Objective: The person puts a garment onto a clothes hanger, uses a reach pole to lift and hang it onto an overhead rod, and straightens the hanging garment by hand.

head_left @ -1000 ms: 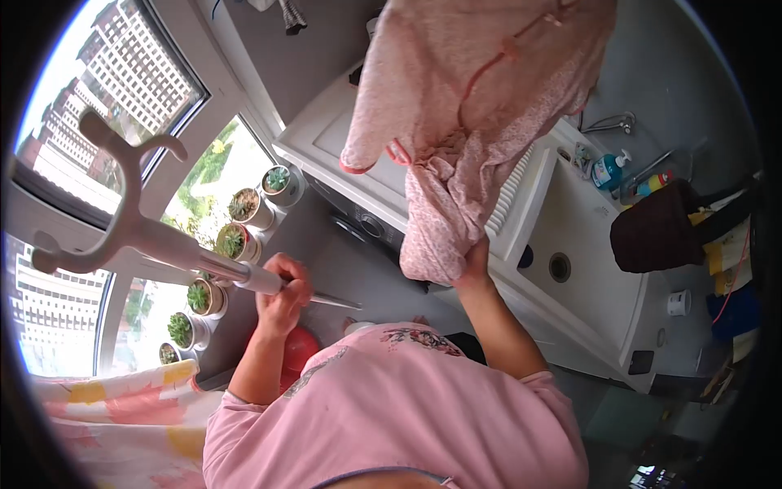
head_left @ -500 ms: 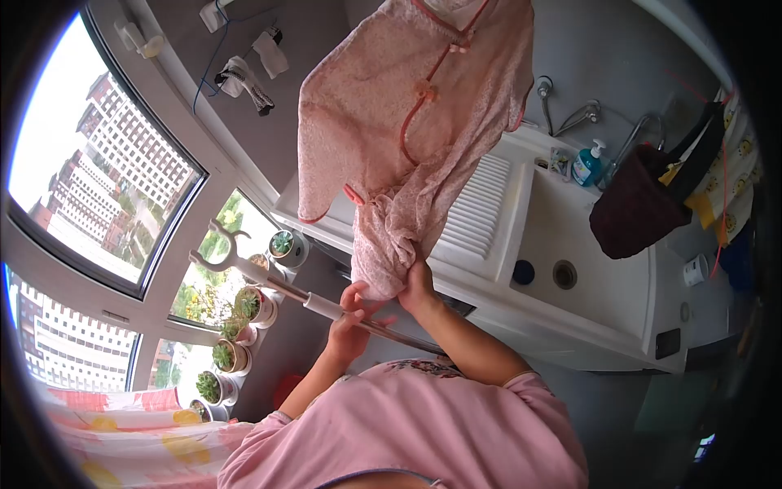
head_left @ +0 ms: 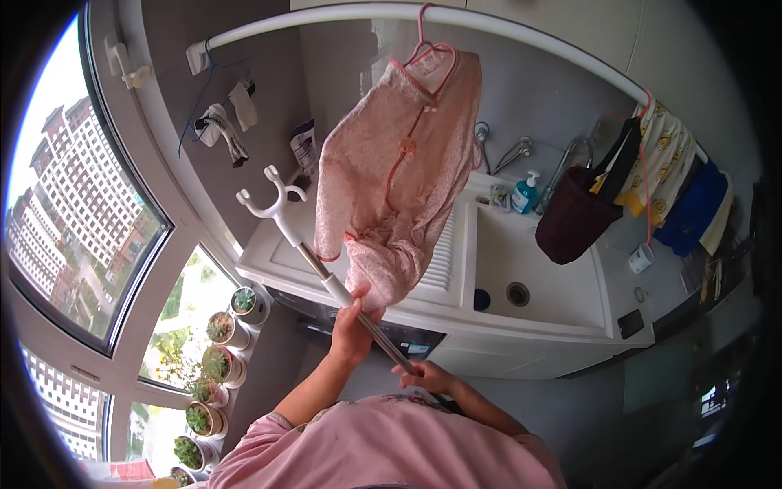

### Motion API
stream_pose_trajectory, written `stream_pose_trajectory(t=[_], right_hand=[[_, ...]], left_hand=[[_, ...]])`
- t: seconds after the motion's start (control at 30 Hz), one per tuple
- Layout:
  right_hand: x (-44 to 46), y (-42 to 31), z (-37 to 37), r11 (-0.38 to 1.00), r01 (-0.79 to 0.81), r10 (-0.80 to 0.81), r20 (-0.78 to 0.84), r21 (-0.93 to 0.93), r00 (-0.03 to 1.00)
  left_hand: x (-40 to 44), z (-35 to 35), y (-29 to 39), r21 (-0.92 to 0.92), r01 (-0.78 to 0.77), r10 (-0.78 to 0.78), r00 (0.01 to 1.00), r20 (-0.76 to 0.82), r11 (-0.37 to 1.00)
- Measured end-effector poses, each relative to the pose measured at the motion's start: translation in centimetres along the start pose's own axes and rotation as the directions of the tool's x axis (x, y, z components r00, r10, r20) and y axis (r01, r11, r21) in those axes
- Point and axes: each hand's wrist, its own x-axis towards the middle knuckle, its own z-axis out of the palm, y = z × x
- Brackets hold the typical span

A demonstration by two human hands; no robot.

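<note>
A pink patterned pajama top with red trim hangs on a pink hanger from the white rail. Its lower part is bunched and twisted. My left hand is closed around a clothes-hanging pole, just under the bunched cloth. This pole has a white forked head, tilted up to the left, and a metal shaft. Lower down the shaft, my right hand is closed on it as well, near my body.
Behind the top is a white sink with a ribbed washboard, taps and a blue soap bottle. A dark maroon cloth and other laundry hang at right. Several potted succulents line the window side.
My right hand has let go of the bunched cloth and moved down onto the pole. The pole's head is raised. The view has tilted up, bringing the rail into sight.
</note>
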Motion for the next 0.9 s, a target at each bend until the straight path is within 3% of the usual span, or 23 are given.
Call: stream_pose_trajectory(t=[0.03,0.07,0.13,0.17,0.2,0.23,0.27,0.37,0.47,0.53,0.6,0.73,0.8,0.87,0.9], right_hand=[[-0.3,2.3,0.0,0.998,0.056,-0.052,-0.097,0.032,0.994],[-1.2,1.7,0.4,0.976,0.006,-0.068,-0.28,-0.219,0.958],[-2.5,1.5,1.3,0.904,-0.094,-0.191,-0.59,-0.418,0.784],[-3.2,1.0,1.5,0.9,-0.091,-0.203,-0.596,-0.426,0.777],[-4.0,0.5,1.4,0.884,-0.059,-0.295,-0.652,-0.463,0.698],[-4.8,-0.1,1.4,0.864,-0.03,-0.384,-0.694,-0.503,0.609],[-5.3,-0.9,1.4,0.858,-0.027,-0.397,-0.694,-0.513,0.6],[-6.4,-2.9,1.2,0.794,0.216,-0.585,-0.617,-0.569,0.526],[-7.3,-6.7,1.6,0.826,0.287,-0.563,-0.709,-0.485,0.425],[-8.5,-0.5,-0.3,0.846,0.253,-0.531,-0.703,-0.469,0.473],[-9.2,3.6,-1.0,0.834,0.151,-0.551,-0.798,-0.53,0.243],[-10.1,-2.5,-1.5,0.836,0.105,-0.547,-0.805,-0.538,0.231],[-9.7,-8.9,0.0,0.822,0.427,-0.503,-0.831,-0.375,0.237],[-9.4,-5.7,-1.0,0.855,0.386,-0.45,-0.865,-0.347,0.22],[-9.7,-1.5,-1.6,0.871,0.167,-0.484,-0.864,-0.461,0.14]], left_hand=[[0.5,0.4,0.0,-0.009,0.004,-0.005,1.0,-0.016,1.0],[1.0,0.8,-0.1,-0.017,0.011,-0.011,0.999,-0.036,1.0],[1.6,2.2,0.0,-0.021,-0.07,0.07,0.998,-0.002,0.997],[2.3,1.5,0.1,-0.069,-0.062,0.071,0.988,0.136,0.996],[2.8,0.9,0.6,-0.115,-0.047,0.077,0.96,0.27,0.992],[2.9,0.8,1.3,-0.118,-0.013,0.045,0.959,0.281,0.993],[3.3,0.4,1.5,-0.193,0.0,0.049,0.968,0.248,0.981],[4.3,-0.5,2.1,-0.266,0.026,0.011,0.991,0.134,0.964],[4.5,-0.7,2.3,-0.339,0.064,-0.022,0.992,0.124,0.939],[4.7,-1.0,2.5,-0.335,0.073,-0.035,0.992,0.118,0.939],[4.7,-1.5,2.4,-0.341,0.074,-0.041,0.994,0.105,0.937],[4.9,-1.7,2.2,-0.325,0.095,-0.075,0.994,0.075,0.941],[4.7,-1.6,1.9,-0.328,0.128,-0.11,0.991,0.072,0.936],[4.7,-1.7,2.1,-0.333,0.133,-0.119,0.991,0.062,0.934],[4.9,-1.7,1.9,-0.343,0.143,-0.131,0.99,0.06,0.928]])
